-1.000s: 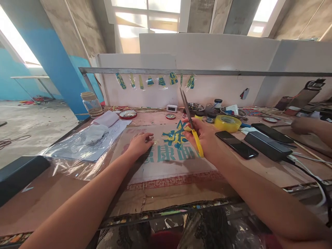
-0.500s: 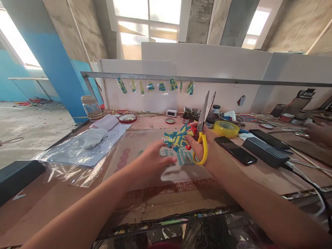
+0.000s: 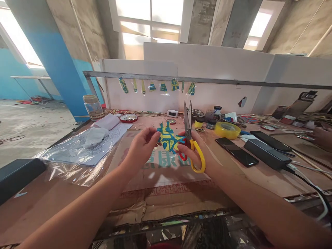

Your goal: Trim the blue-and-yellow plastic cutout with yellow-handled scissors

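Between my two hands is a blue and yellow cut-out figure [image 3: 167, 137] with shiny film about it. My left hand [image 3: 145, 143] pinches its left edge between thumb and fingers. My right hand [image 3: 192, 148] holds the right side of the cut-out in its fingertips. That same hand also carries a pair of scissors [image 3: 194, 148] with yellow and red handles, blades pointing up and slightly apart. Below the hands lies a cardboard sheet [image 3: 166, 178] with green and red printing.
Similar blue and yellow cut-outs [image 3: 163, 86] hang from a metal rail [image 3: 207, 81]. Clear tape [image 3: 227, 130], a phone [image 3: 237, 151] and a black power block [image 3: 267, 155] lie to the right. Plastic film over paper [image 3: 85, 152] lies left. Another person's hand [image 3: 323, 136] is at far right.
My left hand has risen and taken hold of the cut-out's left edge. My right hand has moved slightly left with the scissors, and the cut-out has turned.
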A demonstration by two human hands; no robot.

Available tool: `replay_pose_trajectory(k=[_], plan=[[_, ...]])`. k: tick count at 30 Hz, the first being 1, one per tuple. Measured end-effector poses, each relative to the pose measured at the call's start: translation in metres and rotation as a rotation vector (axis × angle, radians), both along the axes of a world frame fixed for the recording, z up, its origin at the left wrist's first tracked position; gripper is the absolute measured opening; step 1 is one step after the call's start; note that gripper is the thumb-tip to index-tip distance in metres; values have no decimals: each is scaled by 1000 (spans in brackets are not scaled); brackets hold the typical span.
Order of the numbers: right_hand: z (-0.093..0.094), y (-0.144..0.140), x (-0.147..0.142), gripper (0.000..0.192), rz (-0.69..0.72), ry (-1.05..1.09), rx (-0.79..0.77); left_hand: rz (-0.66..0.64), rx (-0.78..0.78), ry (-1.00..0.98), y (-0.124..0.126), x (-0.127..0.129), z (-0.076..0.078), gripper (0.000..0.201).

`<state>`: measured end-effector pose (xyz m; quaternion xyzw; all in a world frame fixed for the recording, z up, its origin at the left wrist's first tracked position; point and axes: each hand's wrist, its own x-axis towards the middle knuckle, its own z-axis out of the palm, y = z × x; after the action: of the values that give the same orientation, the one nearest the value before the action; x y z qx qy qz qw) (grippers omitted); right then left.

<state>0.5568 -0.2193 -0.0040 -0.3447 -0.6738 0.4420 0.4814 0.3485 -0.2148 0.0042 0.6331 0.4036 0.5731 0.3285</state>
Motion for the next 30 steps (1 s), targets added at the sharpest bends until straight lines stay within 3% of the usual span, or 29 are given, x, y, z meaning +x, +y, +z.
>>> replay_pose_trajectory(k=[4,8,12,19,24,27,30], plan=[[-3,2,-1,41,9,38,-6,-27,-45,-76,-3,3,3,31],[-9,4,-5,41,-15,153,10,-148,-213,-187,-7,10,2,59],[-12,4,-6,43,0,178,30,-228,-281,-137,-10,15,2,35],[10,-3,0,49,-32,42,65,-46,-189,5,-7,6,12,18],[22,-7,4,55,-39,-33,65,-34,-136,187,-6,-2,14,21],[21,-8,5,55,-69,-32,86,-55,-118,399,-8,-4,16,23],[18,-8,3,47,-99,-32,125,-78,-92,442,-9,-4,16,25]])
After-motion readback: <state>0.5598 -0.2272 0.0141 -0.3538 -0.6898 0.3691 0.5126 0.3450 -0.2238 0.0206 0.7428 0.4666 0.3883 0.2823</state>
